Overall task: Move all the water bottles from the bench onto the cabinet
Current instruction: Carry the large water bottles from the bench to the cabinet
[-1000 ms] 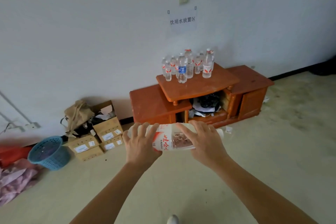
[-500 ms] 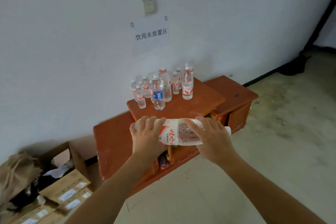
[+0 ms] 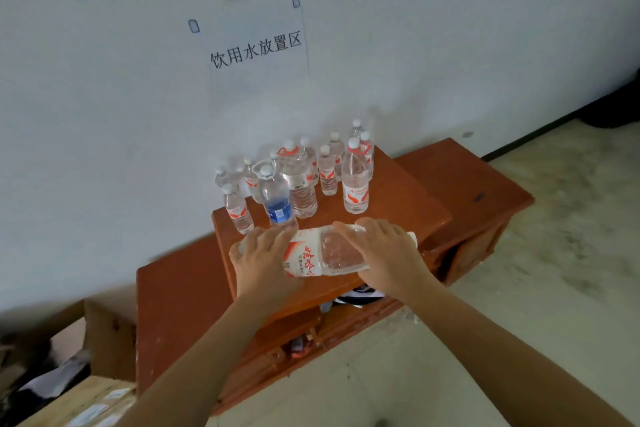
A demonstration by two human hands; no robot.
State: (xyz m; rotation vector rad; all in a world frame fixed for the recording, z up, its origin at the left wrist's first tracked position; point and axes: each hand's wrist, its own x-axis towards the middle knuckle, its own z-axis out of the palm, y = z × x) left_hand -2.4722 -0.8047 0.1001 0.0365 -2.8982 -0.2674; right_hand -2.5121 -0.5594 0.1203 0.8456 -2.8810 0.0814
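A large clear plastic water bottle with a red-and-white label (image 3: 320,255) lies on its side in the air, held between both hands just above the front edge of the raised middle top of a reddish-brown wooden cabinet (image 3: 408,198). The left hand (image 3: 263,255) wraps its curled fingers over the bottle's left end. The right hand (image 3: 386,253) curls over the right end, where a white tip of the bottle pokes out past the hand. Behind them, a cluster of upright clear water bottles with white caps (image 3: 325,173) stands at the back of the same top, near the wall. Among them, at the front, is a blue-labelled bottle (image 3: 277,201), just beyond the left fingers. A white paper sign with black characters (image 3: 256,48) is taped to the wall above. Cardboard boxes (image 3: 86,402) sit on the floor at lower left.
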